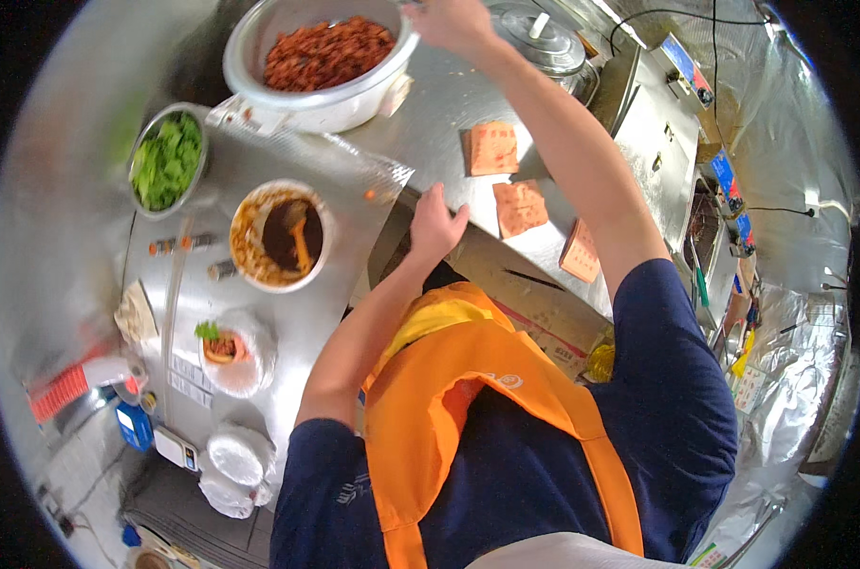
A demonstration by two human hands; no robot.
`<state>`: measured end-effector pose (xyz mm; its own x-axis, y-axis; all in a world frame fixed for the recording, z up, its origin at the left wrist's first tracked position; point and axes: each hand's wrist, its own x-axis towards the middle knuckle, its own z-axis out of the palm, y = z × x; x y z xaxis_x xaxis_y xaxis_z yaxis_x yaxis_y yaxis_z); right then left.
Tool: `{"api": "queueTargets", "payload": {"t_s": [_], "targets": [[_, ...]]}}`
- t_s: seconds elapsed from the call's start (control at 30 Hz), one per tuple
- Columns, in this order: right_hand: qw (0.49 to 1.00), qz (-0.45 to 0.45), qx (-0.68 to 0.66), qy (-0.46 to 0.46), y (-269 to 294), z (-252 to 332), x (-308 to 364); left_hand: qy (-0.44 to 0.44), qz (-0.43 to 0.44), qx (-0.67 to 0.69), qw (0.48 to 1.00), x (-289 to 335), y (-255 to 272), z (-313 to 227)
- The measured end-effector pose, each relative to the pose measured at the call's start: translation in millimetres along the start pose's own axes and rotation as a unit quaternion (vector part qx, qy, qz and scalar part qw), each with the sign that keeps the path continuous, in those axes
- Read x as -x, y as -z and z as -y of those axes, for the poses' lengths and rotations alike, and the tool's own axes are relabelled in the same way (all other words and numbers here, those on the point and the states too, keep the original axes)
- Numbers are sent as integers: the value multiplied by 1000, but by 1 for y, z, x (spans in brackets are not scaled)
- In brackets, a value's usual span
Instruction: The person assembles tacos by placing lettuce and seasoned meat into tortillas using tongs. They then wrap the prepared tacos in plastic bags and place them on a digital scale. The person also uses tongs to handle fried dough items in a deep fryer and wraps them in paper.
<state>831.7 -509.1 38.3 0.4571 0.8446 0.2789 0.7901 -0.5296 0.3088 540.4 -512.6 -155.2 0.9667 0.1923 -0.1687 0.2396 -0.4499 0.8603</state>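
My left hand (437,226) hangs over the near edge of the steel table, fingers apart and holding nothing. My right arm stretches to the far side, where my right hand (456,27) closes on the right rim of a white basin (354,109); the top edge of the picture cuts part of it off. Reddish-brown chopped filling (325,57) lies in the basin. To the left stands a white tub (247,277) of dark sauce with an orange spoon (300,242) in it. Right of my left hand are stacks of orange paper bags (493,149).
A bowl of green leaves (167,163) stands at the far left. Nearer lies a filled bun (223,348) in a paper bag, with plastic bags (235,460) below it. A lidded metal pot (541,43) and griddle equipment (653,142) occupy the right side.
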Motion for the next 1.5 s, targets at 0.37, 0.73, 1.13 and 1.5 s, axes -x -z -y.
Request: {"api": "queueTargets", "payload": {"t_s": [0.37,0.73,1.13,1.5], "targets": [[942,117,-274,-153,-16,-16,25,68,-131,-275,950,-161,-187,-41],[943,126,-274,-137,-14,-58,-12,24,-24,-295,955,-155,-101,-41],[864,-229,-344,-287,10,-16,98,-168,-53,174,969,-33,34,-54],[845,104,-524,-31,48,250,94,-147,-238,397,874,161,194,-7]]}}
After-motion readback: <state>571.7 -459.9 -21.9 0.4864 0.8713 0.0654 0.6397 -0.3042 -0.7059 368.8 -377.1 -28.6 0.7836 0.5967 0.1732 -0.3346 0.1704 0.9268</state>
